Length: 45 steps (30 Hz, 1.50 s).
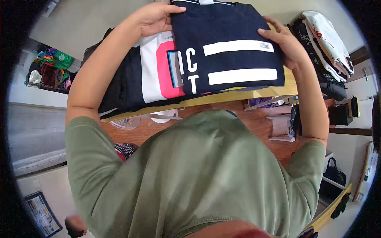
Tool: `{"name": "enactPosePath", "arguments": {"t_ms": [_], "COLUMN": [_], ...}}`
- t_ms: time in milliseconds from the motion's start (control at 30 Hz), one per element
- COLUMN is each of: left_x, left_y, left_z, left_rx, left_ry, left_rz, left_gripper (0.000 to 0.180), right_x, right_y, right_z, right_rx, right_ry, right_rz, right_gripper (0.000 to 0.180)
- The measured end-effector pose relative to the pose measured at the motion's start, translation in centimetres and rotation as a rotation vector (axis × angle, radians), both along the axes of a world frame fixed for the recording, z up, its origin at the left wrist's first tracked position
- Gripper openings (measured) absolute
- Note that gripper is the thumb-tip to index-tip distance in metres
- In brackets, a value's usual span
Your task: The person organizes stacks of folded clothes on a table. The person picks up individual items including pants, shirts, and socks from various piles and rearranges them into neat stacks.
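The bench (292, 81) stretches across in front of the person, its yellowish front edge showing. Over its middle, close to that front edge, is a folded dark shirt (240, 62) with two broad white bars; whether it lies flat or is slightly raised, I can't tell. It overlaps a garment with a white and pink panel (150, 71) toward the bench's left end. By the right end sits a pile of folded clothes (331, 43). The left hand (156, 19) has a narrow grip on the dark shirt's far left corner; the right hand (282, 37) holds its right edge, thumb on top.
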State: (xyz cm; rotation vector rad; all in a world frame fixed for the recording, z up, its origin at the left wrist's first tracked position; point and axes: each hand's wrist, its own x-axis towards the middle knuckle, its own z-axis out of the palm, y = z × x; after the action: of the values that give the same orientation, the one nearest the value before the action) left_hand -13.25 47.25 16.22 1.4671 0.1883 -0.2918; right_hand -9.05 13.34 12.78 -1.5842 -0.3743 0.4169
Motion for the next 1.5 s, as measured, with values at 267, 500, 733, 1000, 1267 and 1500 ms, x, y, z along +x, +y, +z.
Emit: {"name": "enactPosePath", "arguments": {"t_ms": [267, 500, 733, 1000, 1267, 1500], "left_x": [0.5, -1.9, -2.8, -0.5, 11.2, 19.0], "left_y": [-0.9, -8.5, -9.1, -11.8, -23.9, -35.4], "left_z": [0.4, 0.0, -5.5, 3.1, 4.3, 1.3], "left_rx": [0.558, 1.499, 1.493, 1.244, 0.256, -0.129], "left_ry": [-0.292, -1.427, -0.895, -0.675, -0.308, 0.15], "left_rz": [0.019, 0.053, -0.314, -0.282, -0.541, -0.433], "left_gripper": [0.065, 0.073, 0.114, 0.073, 0.062, 0.081], "right_x": [2.0, 0.6, 0.9, 7.4, 13.0, 14.7], "right_y": [0.0, 0.8, -5.1, -23.7, -28.9, -30.6], "right_z": [-2.3, -1.9, 0.0, 4.5, 1.3, 1.9], "right_rx": [-0.083, 0.043, -0.093, -1.126, -0.911, -0.632], "right_ry": [-0.145, -0.272, -0.502, -1.384, -0.851, -0.799], "right_rz": [-0.095, -0.085, -0.203, -0.487, -0.143, -0.365], "right_gripper": [0.073, 0.075, 0.066, 0.071, 0.057, 0.034]}}
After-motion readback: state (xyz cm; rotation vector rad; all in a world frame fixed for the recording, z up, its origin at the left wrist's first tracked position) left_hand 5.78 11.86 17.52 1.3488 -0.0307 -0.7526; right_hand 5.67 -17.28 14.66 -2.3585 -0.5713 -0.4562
